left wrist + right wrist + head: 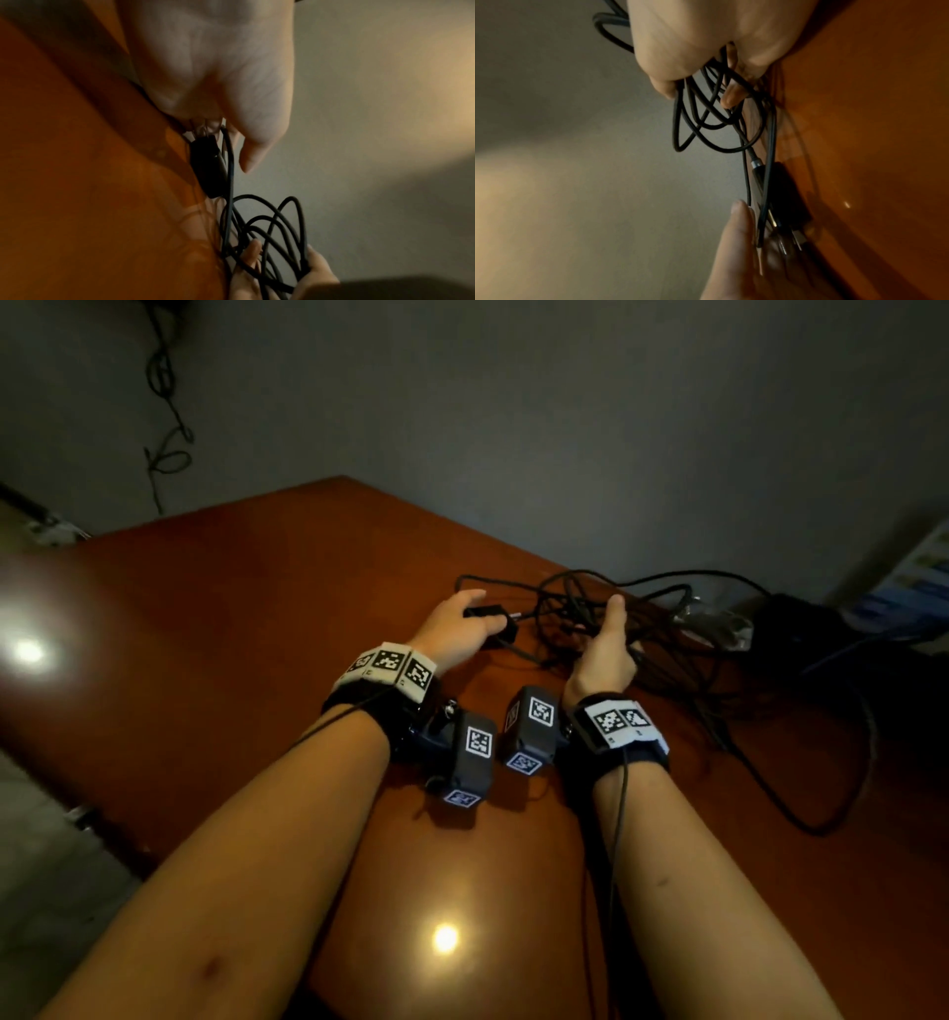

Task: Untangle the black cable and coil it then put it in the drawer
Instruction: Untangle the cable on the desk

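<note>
Black cable lies in a loose tangle on the reddish-brown wooden table, near the table's far right edge, with one strand trailing toward the table's near right side. Its black adapter block lies lengthwise across the table, left of the tangle, plug prongs toward the left hand, whose fingers curl round that block. The right hand grips a bunch of cable loops, thumb up.
</note>
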Motion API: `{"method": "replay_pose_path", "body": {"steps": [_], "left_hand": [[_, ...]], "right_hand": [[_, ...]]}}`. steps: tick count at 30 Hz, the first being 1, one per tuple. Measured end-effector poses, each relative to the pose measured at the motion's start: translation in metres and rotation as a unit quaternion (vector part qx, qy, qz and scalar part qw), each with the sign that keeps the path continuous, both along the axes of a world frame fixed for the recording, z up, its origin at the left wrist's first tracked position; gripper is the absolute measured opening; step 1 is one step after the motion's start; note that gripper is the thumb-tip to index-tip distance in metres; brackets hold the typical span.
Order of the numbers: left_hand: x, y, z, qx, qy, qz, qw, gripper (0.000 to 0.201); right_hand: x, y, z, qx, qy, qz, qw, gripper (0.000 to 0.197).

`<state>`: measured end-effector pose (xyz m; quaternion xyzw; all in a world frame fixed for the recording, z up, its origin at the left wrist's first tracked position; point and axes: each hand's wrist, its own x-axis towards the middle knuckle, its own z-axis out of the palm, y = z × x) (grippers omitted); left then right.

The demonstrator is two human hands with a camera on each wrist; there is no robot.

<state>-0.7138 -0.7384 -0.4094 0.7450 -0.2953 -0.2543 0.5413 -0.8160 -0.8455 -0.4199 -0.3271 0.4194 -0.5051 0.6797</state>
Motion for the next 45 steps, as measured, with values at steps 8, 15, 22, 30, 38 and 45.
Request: {"method": "replay_pose_path", "body": {"steps": [8, 15, 22, 30, 38, 45], "left_hand": [[0.003, -0.014, -0.007, -0.018, -0.041, 0.022, 0.999, 0.041], [0.005, -0.028, -0.015, -0.013, -0.095, 0.001, 0.995, 0.04], [0.002, -0.016, -0.004, 0.022, -0.08, -0.069, 0.994, 0.075], [-0.02, -0.023, -0.006, 0.024, -0.09, -0.043, 0.995, 0.074], [-0.059, -0.021, -0.004, -0.042, 0.029, -0.018, 0.999, 0.121], [-0.046, -0.018, 0.012, 0.031, 0.099, -0.069, 0.992, 0.114]], "right_hand": [[0.0, -0.019, -0.011, -0.04, 0.038, 0.016, 0.998, 0.069], [-0.01, -0.018, -0.007, -0.062, 0.012, 0.037, 0.997, 0.051], [-0.023, -0.004, -0.001, -0.051, -0.011, 0.066, 0.996, 0.092], [-0.115, -0.008, 0.006, -0.034, -0.006, 0.004, 0.999, 0.067], [-0.192, -0.008, 0.017, -0.036, -0.005, -0.053, 0.998, 0.071], [-0.195, -0.02, 0.069, 0.073, 0.361, -0.226, 0.902, 0.096]]}}
